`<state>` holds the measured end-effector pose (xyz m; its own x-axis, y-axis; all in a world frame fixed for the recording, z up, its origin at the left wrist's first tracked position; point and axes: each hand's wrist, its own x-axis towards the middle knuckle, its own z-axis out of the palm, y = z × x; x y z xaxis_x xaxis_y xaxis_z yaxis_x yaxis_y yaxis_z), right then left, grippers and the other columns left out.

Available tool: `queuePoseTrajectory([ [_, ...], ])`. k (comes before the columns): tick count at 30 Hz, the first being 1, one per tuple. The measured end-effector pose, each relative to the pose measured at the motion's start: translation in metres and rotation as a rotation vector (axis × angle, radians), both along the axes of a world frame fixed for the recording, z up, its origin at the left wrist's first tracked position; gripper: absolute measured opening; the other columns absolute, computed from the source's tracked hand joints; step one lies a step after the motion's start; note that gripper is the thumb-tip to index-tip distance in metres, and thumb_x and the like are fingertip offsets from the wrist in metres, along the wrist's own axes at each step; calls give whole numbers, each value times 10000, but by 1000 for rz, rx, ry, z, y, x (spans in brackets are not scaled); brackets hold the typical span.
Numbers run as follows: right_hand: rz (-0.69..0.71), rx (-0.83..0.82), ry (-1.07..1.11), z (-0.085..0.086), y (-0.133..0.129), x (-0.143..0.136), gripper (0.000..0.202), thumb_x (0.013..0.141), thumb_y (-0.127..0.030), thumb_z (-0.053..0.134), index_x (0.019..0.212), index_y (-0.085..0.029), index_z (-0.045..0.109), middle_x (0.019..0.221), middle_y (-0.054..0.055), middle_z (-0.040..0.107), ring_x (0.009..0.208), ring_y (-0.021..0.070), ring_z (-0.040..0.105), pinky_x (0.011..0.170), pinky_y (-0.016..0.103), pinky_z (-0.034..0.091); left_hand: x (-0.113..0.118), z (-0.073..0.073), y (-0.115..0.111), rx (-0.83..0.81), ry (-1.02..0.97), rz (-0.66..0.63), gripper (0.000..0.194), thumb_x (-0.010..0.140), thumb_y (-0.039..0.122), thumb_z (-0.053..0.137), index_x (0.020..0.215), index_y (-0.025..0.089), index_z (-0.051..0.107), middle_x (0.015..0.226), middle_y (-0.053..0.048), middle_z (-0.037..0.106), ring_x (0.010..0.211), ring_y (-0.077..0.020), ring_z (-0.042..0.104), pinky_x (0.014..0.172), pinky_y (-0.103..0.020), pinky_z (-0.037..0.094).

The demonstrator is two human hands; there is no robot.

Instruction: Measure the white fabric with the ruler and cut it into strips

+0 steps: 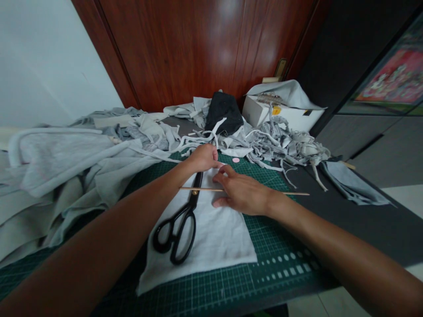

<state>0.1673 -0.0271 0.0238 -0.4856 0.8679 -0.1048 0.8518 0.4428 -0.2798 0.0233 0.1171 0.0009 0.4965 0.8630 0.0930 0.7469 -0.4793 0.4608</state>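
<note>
White cloth lies on the mat beneath black scissors and 1 thin stick. The left hand curls at the far end; I cannot tell if its fingers pinch. The right hand, fingers spread, touches the cloth.

Reddish-brown wooden door at twelve o'clock, pale wall at ten, grey cabinet at three, light floor tiles at five

Our forearms are bare and smooth, tapering toward slim wrists; our left hand and right hand are bare too.
</note>
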Motion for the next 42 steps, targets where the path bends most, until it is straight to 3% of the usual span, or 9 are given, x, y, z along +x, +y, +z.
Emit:
queuePoseTrajectory([
  [4, -20, -40, 2, -1, 1, 4, 758, 944, -489, 763, 1537, -89, 511, 1670, 287, 333, 1314, 432, 637, 1115, 536, 495, 3, 9, -2, -65, 32, -17, 87, 684, 178, 795, 648, 181, 716, 618, 2, 664, 636, -177, 606, 599, -291, 394],
  [8, -23, -51, -18, -1, 4, 7, 872, 941, -519, 754, 1605, -57, 428, 1723, 308, 255, 1477, 470, 481, 1166, 534, 452, 4, 11, -3, -88, 11, 2, 65, 694, 146, 769, 677, 173, 712, 607, 12, 646, 612, -161, 594, 564, -276, 383],
  [17, -34, -116, -47, 5, 8, 7, 997, 907, -578, 771, 1668, -91, 350, 1764, 273, 133, 1499, 484, 450, 1189, 569, 428, 2, -1, 5, 0, -74, 46, 246, 700, 201, 875, 761, 189, 637, 668, 30, 640, 643, -146, 590, 586, -261, 392],
  [28, -24, -142, -100, 4, 16, 9, 1154, 843, -693, 778, 1708, -132, 260, 1766, 287, 81, 1541, 493, 371, 1221, 554, 391, 6, 12, -1, 10, 65, 59, 87, 702, 133, 771, 666, 177, 705, 688, -38, 711, 662, -183, 635, 613, -283, 415],
  [34, -3, -104, -114, 3, 16, 10, 1161, 832, -738, 757, 1703, -138, 280, 1762, 294, 100, 1488, 506, 453, 1190, 552, 427, 13, 17, 0, 5, 159, 64, 64, 705, 131, 732, 658, 173, 721, 621, -36, 687, 647, -184, 634, 592, -269, 416],
  [38, -3, -98, -90, 2, 16, 11, 1133, 823, -723, 777, 1693, -158, 322, 1763, 285, 112, 1429, 515, 525, 1152, 580, 462, 12, 12, -3, 52, 157, 23, 86, 760, 125, 701, 699, 183, 719, 739, -62, 737, 736, -201, 669, 657, -276, 443],
  [42, -1, -96, -84, 1, 17, 11, 1136, 818, -719, 782, 1693, -157, 322, 1770, 272, 103, 1413, 521, 539, 1126, 596, 482, 8, 5, -5, 113, 90, -8, 124, 795, 103, 692, 880, 188, 723, 874, -59, 748, 810, -210, 669, 709, -289, 452],
])
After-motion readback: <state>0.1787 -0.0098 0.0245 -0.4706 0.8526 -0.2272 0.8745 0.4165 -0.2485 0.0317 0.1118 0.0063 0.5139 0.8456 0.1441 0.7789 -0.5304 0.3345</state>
